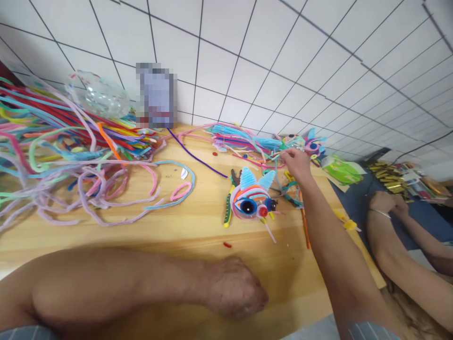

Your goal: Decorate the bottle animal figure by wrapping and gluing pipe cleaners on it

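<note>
My left hand (239, 288) rests on the near part of the table, curled into a fist with its back up; nothing sticks out of it. My right hand (296, 163) reaches to the back of the table, its fingertips pinched together over a heap of craft bits. What lies between those fingertips is too small to make out. Between my hands sits a cat-like craft head (249, 203) with blue ears, big eyes and a red nose. Pliers with green-yellow handles (227, 212) lie against its left side. A second, similar craft piece (313, 144) stands beyond my right hand.
Many coloured pipe cleaners (88, 184) cover the left side, with a clear plastic ball (99, 94) above them. A blue bundle of pipe cleaners (244, 137) lies along the tiled wall (226, 56). A green packet (341, 170) is at the right. Another person's arms (389, 236) are beside the table.
</note>
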A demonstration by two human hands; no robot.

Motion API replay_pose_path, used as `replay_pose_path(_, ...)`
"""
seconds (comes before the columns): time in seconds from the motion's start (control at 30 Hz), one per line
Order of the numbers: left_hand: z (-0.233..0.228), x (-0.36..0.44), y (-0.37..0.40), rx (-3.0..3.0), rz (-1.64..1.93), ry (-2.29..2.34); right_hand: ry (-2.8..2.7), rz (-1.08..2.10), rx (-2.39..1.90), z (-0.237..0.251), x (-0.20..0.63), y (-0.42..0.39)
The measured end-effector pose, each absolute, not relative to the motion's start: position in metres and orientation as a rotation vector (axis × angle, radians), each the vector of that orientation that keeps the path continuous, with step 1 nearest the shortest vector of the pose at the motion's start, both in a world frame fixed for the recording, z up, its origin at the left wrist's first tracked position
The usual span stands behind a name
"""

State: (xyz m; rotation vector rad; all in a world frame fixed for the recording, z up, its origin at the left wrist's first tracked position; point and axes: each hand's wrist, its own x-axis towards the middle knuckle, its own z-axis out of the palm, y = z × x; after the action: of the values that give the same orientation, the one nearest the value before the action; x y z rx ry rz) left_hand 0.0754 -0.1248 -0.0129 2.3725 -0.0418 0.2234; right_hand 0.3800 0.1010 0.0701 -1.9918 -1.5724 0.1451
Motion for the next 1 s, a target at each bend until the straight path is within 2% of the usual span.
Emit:
replay_pose_path(0.33,-0.012,0.074,-0.124,2.271,0.21,0.002,-1.234,0.584,-1.685,0.075,0.391,0.084)
replay_pose_path(0.6,-0.014,0.073,-0.126,2.284,0.383,0.005,-1.173,0.733,-1.649,0.069,0.375,0.055)
replay_pose_path(0.77,-0.008,0.071,-0.125,2.376,0.381,-0.007,-1.137,0.77,-1.584,0.084,0.373,0.032)
replay_pose_path(1.0,-0.012,0.071,-0.123,2.348,0.43,-0.039,-1.112,0.744,-1.562,0.107,0.371,-0.048)
